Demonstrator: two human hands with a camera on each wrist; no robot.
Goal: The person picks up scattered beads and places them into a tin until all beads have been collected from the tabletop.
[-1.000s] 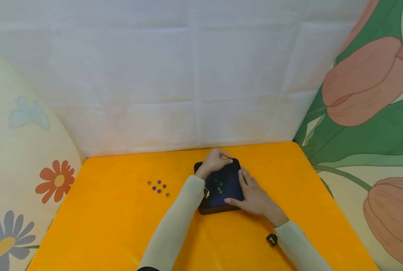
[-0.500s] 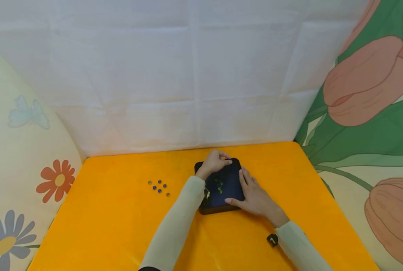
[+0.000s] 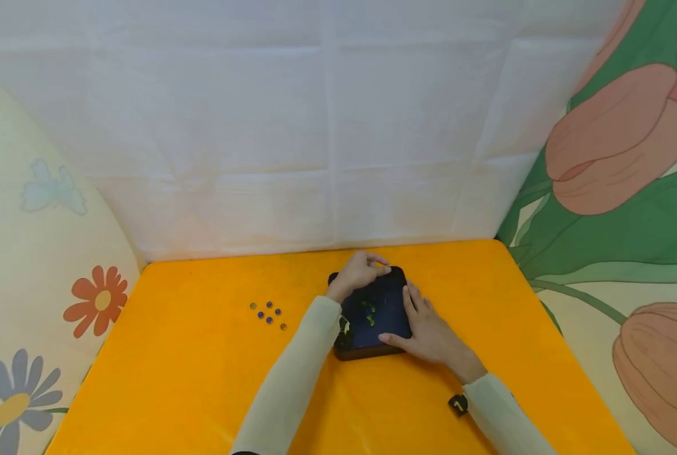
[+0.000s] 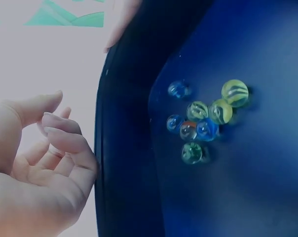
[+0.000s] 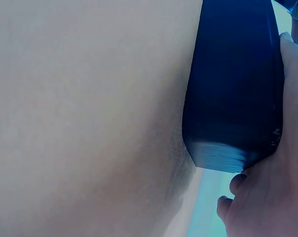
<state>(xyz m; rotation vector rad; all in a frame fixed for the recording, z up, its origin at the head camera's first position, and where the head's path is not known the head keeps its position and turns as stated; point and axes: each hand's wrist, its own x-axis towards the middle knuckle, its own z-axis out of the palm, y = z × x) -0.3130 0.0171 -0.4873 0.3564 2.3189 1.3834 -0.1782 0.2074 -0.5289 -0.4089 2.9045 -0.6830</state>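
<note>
A dark, square-cornered tray (image 3: 369, 354) with a blue floor sits towards the back of the table. Several glass marbles (image 3: 369, 311) lie grouped on its floor; the left wrist view shows blue, green and yellow-swirled marbles (image 4: 220, 111). My left hand (image 3: 361, 273) reaches over the tray to its far rim. Beside the rim, in the left wrist view, the left fingers (image 4: 72, 143) are loosely curled, with a gap to the thumb and nothing between. My right hand (image 3: 426, 332) holds the tray's right side, thumb over the rim and fingers along the outer wall (image 5: 233, 74).
Several loose marbles (image 3: 269, 313), blue, greenish and amber, lie on the yellow-orange table (image 3: 202, 379) left of the tray. A white cloth (image 3: 259, 126) hangs behind the table's back edge. Flower-printed panels (image 3: 611, 139) stand at both sides.
</note>
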